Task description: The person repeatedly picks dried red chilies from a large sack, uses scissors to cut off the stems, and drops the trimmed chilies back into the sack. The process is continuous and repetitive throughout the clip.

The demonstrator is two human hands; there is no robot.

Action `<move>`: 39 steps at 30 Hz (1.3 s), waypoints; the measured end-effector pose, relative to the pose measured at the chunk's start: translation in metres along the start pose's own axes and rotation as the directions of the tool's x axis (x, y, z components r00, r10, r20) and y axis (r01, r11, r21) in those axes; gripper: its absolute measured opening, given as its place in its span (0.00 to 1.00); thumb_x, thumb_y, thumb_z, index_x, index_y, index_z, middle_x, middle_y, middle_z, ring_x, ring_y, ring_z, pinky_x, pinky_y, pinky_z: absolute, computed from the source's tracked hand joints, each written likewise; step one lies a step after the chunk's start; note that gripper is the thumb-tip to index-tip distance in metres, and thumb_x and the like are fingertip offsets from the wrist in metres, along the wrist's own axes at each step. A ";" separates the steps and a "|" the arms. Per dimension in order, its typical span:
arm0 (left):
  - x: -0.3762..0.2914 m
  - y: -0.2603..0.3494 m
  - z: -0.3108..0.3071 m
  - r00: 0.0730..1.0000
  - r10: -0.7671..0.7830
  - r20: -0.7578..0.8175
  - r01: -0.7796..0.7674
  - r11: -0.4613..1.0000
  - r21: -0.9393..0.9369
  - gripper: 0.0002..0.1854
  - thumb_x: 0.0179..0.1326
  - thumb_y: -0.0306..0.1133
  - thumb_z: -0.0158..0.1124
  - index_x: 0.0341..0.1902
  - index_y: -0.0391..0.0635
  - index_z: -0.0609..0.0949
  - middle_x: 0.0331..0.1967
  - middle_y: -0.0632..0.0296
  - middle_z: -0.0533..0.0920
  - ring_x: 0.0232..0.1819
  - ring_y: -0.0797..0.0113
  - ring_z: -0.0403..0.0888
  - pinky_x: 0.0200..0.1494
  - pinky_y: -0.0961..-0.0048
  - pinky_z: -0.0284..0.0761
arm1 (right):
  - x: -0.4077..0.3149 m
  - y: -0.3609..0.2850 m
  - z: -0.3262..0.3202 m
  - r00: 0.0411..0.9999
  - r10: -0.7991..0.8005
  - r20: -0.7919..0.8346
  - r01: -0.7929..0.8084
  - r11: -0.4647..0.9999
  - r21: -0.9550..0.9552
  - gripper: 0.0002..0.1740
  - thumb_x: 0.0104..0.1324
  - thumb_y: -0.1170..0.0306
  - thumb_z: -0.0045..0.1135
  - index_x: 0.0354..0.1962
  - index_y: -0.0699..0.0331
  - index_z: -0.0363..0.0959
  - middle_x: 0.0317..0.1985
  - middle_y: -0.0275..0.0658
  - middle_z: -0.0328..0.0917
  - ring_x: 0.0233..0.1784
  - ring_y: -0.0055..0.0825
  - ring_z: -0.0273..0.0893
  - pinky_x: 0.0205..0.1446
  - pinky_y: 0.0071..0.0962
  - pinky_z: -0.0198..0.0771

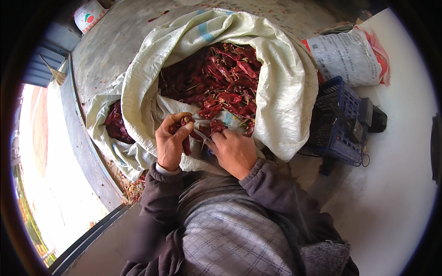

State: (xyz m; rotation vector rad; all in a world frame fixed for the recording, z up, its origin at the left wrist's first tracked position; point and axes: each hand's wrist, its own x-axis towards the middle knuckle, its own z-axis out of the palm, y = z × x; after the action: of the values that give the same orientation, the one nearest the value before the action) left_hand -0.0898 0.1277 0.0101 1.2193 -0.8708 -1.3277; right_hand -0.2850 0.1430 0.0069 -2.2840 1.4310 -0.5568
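Dried red chilli peppers (186,145) are pinched between the thumb and fingers of my left hand (170,139), some hanging below the thumb. My right hand (234,151) grips a small metal cutting tool, likely scissors (202,135), its blade pointing toward those peppers. Most of the tool is hidden by my fingers. More dried chillies (217,127) show at my right fingertips; I cannot tell whether they are held. Both hands are over the near edge of a large white woven sack (283,103), its rim rolled down around a heap of dried red chillies (228,72).
A smaller woven sack (103,103) with dark red chillies stands at left. Plant scraps (133,189) lie below it. On the right are a blue plastic crate (340,103) and a printed bag (345,57). A broom (58,76) and a white bucket (89,15) are at upper left.
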 end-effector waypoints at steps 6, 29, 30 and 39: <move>0.008 -0.012 -0.009 0.995 0.012 -0.099 -0.014 1.000 -0.021 0.06 0.67 0.22 0.67 0.46 0.38 0.81 0.27 0.69 0.79 0.16 0.84 0.67 0.15 0.83 0.59 | -0.028 -0.001 0.020 0.983 -0.050 0.175 0.124 0.890 -0.438 0.20 0.62 0.66 0.65 0.50 0.62 0.72 0.32 0.44 0.76 0.34 0.43 0.81 0.34 0.40 0.77; 0.021 -0.064 -0.021 0.993 -0.008 -0.116 -0.001 0.997 -0.081 0.10 0.66 0.22 0.67 0.50 0.40 0.82 0.29 0.66 0.83 0.16 0.80 0.70 0.14 0.80 0.63 | -0.024 0.008 -0.022 0.994 0.105 0.032 -0.109 0.978 0.177 0.47 0.54 0.53 0.79 0.66 0.63 0.67 0.44 0.46 0.78 0.37 0.39 0.82 0.40 0.37 0.80; 0.022 -0.063 -0.021 0.995 -0.015 -0.097 0.006 0.995 -0.095 0.10 0.66 0.22 0.66 0.50 0.40 0.82 0.29 0.65 0.82 0.14 0.79 0.69 0.12 0.79 0.61 | -0.023 0.006 -0.024 0.993 0.110 0.044 -0.116 0.979 0.167 0.47 0.54 0.53 0.78 0.66 0.62 0.67 0.45 0.46 0.78 0.37 0.41 0.82 0.40 0.38 0.80; 0.024 -0.066 -0.025 0.998 -0.029 -0.046 0.026 0.997 -0.072 0.11 0.67 0.22 0.65 0.52 0.39 0.81 0.30 0.65 0.82 0.13 0.79 0.69 0.11 0.80 0.61 | -0.017 -0.003 -0.009 0.963 0.144 0.228 -0.187 0.965 0.182 0.47 0.56 0.51 0.76 0.66 0.65 0.66 0.43 0.45 0.81 0.41 0.41 0.83 0.42 0.39 0.79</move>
State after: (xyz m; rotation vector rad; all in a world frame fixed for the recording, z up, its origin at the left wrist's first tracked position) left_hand -0.0783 0.1180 -0.0632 1.2061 -0.7690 -1.3358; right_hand -0.2947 0.1582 0.0142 -1.9771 1.3768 -0.3733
